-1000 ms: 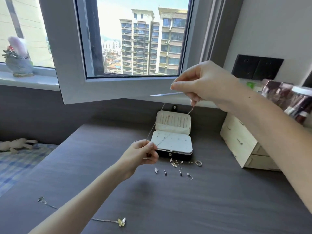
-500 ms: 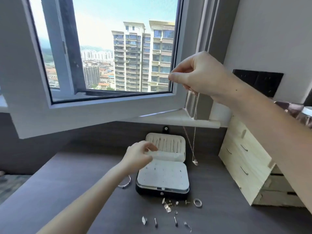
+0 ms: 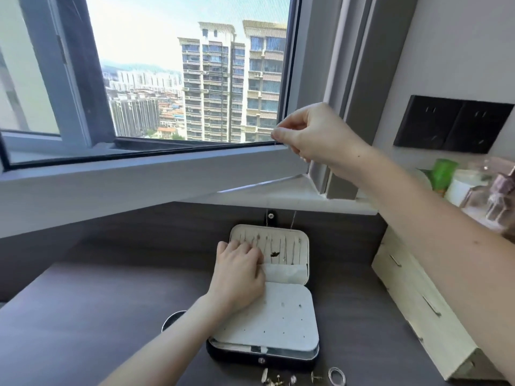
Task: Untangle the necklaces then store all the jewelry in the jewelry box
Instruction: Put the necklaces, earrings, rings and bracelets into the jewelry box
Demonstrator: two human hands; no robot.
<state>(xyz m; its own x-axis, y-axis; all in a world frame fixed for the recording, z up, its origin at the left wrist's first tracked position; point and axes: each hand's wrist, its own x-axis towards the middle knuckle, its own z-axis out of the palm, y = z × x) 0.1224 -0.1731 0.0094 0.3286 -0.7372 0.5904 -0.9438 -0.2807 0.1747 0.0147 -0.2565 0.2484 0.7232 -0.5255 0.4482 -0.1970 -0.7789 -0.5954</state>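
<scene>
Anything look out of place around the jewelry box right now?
Nothing looks damaged. Small pieces and a ring lie loose on the desk in front of the jewelry box, not stored. A small dark speck sits on the open lid; it is too small to identify.

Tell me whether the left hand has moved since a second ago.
Yes: left hand moved from the front of the jewelry box back onto its lid.

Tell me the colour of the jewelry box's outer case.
Black; the box is lined off-white inside. Best seen along its front wall in the head view.
</scene>
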